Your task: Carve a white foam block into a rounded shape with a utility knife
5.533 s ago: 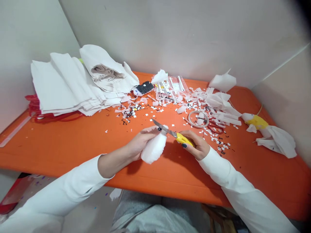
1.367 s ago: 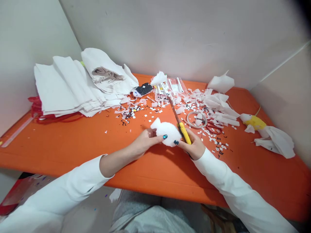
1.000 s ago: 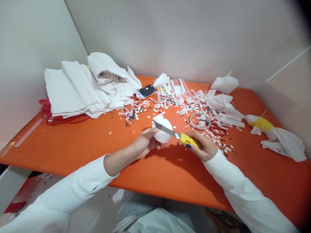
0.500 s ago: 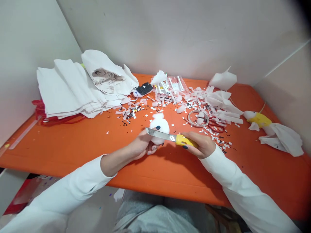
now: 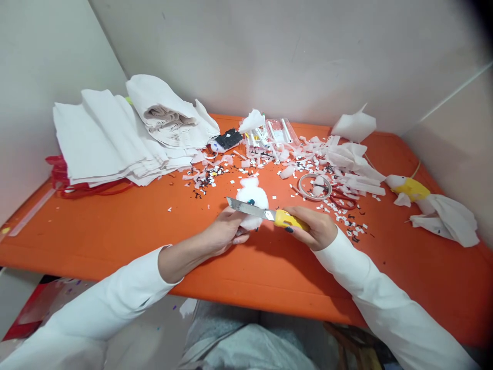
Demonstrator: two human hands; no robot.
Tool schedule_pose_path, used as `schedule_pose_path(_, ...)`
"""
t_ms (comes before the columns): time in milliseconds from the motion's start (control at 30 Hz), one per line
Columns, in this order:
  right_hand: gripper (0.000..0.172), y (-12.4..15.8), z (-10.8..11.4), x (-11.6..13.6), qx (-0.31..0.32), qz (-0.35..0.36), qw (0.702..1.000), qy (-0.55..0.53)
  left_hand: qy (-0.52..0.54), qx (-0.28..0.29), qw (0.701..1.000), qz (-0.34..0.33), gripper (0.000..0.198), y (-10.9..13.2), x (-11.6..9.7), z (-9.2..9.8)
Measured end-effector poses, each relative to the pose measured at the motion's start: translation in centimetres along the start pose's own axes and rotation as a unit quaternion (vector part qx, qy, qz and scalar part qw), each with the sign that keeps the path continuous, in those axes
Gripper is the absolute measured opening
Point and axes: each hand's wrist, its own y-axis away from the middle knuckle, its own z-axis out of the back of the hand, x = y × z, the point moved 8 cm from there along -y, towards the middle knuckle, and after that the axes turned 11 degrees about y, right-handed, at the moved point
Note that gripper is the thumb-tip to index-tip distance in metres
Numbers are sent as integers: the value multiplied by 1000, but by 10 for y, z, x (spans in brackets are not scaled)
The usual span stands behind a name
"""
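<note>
My left hand (image 5: 225, 229) grips a small white foam piece (image 5: 254, 198) with a rounded body and a narrower lobe at the far end. The dark spot on its upper face is a painted thumbnail. In my right hand (image 5: 318, 226) is a yellow box cutter (image 5: 290, 220), its long blade (image 5: 250, 208) pointing left. The blade lies across the foam piece, close to my left thumb; whether the edge touches the foam I cannot tell. Both hands are just above the orange table (image 5: 231, 275).
White paper sheets (image 5: 103, 139) are stacked at the back left. Markers in a clear case (image 5: 283, 132) lie at the back middle. Foam scraps and paper bits surround a tape roll (image 5: 315, 186) and red-handled scissors (image 5: 342, 202). A white-and-yellow paper figure (image 5: 410, 189) rests at the right.
The box cutter and my right hand have shifted slightly left and up across the foam piece. My left fingers have drawn in a little beneath it.
</note>
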Motion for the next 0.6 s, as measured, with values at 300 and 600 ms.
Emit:
schedule_pose_path(300, 39, 0, 4, 0, -9, -4, 1000, 27, 8, -12, 1000, 13, 36, 0, 1, 0)
schedule_pose_path(600, 35, 1, 3, -6, -23, -10, 1000, 6, 1, -15, 999, 34, 41, 1, 2, 2)
